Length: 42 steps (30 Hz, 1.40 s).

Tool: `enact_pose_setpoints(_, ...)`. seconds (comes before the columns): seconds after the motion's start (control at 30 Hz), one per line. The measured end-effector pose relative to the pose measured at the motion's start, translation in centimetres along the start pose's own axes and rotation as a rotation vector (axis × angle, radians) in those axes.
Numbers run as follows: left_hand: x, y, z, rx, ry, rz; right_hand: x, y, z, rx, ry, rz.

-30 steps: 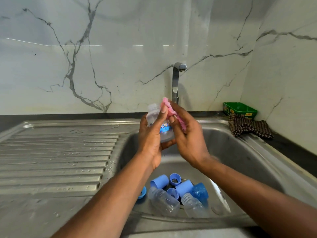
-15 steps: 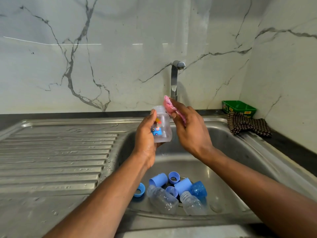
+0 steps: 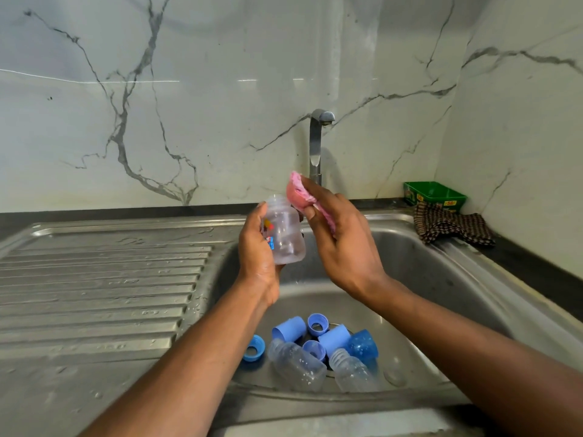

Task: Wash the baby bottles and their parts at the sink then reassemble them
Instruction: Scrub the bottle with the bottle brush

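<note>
The left hand (image 3: 257, 247) gripped a clear baby bottle (image 3: 284, 230) above the sink basin (image 3: 419, 263), fingers curled round its body, its open neck tilted up and slightly away from the tap (image 3: 316, 143). The right hand (image 3: 342, 238) held a pink sponge (image 3: 301, 192) pinched between thumb and fingers, just beside the bottle's neck on the tap side; contact between sponge and bottle could not be confirmed. No water stream was visible below the tap.

On the basin floor, near the front wall, lay two further clear bottles (image 3: 298, 364) on their sides, with blue caps (image 3: 290, 331) and blue collar rings (image 3: 254, 348) clustered touching or just beside them. A darker blue cap (image 3: 362, 345) lay against the bottle farther from the drainboard (image 3: 101, 279).

Behind the basin's far corner, a checked cloth (image 3: 451, 227) rested on the rim, with a green tray (image 3: 435, 193) just behind it.
</note>
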<state>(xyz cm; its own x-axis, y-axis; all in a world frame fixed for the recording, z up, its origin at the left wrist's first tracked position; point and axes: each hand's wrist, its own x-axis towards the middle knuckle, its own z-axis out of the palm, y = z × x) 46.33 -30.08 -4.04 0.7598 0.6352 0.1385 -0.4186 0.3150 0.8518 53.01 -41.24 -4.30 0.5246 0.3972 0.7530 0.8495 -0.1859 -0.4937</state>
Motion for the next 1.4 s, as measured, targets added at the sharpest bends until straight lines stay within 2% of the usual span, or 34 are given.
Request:
enact_pose_setpoints(0.1, -0.4, 0.0, -0.1, 0.028, -0.086, -0.037, -0.3, -0.5, -0.3, -0.072, -0.053, -0.100)
enact_pose_setpoints(0.2, -0.2, 0.2, 0.1, 0.104, -0.111, -0.037, 0.3, 0.7, -0.4, 0.006, -0.071, 0.069)
enact_pose_setpoints(0.27, -0.1, 0.3, 0.4, 0.045, -0.115, -0.055, 0.5, 1.0, -1.0, 0.102, -0.022, 0.132)
enact_pose_setpoints(0.4, -0.2, 0.1, 0.4, 0.009, -0.166, -0.095, 0.1, 0.0, -1.7, 0.221, 0.019, 0.013)
enact_pose_setpoints(0.5, -0.2, -0.2, 0.1, 0.034, -0.179, -0.104, -0.1, 0.4, -0.9, 0.124, -0.033, -0.027)
enact_pose_setpoints(0.63, -0.1, 0.0, -0.2, 0.024, -0.178, -0.112, 0.5, 2.1, -1.0, 0.085, 0.017, 0.118)
enact_pose_setpoints(0.73, -0.2, -0.1, 0.1, 0.020, -0.211, -0.147, 0.0, 1.3, -1.7, 0.101, 0.095, 0.006)
enact_pose_setpoints(0.83, -0.6, -0.1, 0.0, -0.021, -0.264, -0.190, -0.5, 0.3, -1.5, 0.029, 0.010, -0.068)
enact_pose_setpoints(1.0, -0.8, 0.3, 0.1, -0.053, -0.262, -0.169, 0.1, 1.8, -1.5, -0.083, 0.019, 0.068)
enact_pose_setpoints(1.13, -1.0, 0.4, 0.4, -0.029, -0.240, -0.140, -0.3, 0.7, -2.7, -0.036, 0.086, -0.097)
enact_pose_setpoints(1.23, -0.7, 0.2, -0.2, 0.058, -0.227, -0.061, -0.3, 0.0, -2.7, -0.066, 0.000, -0.164)
enact_pose_setpoints(1.33, -0.7, 0.1, -0.5, 0.264, -0.224, -0.027, -0.2, 0.5, -2.4, -0.088, -0.129, -0.060)
enact_pose_setpoints(1.4, -0.7, 0.2, -0.4, 0.281, -0.180, -0.036, 0.1, 1.0, -2.6, -0.078, -0.131, 0.017)
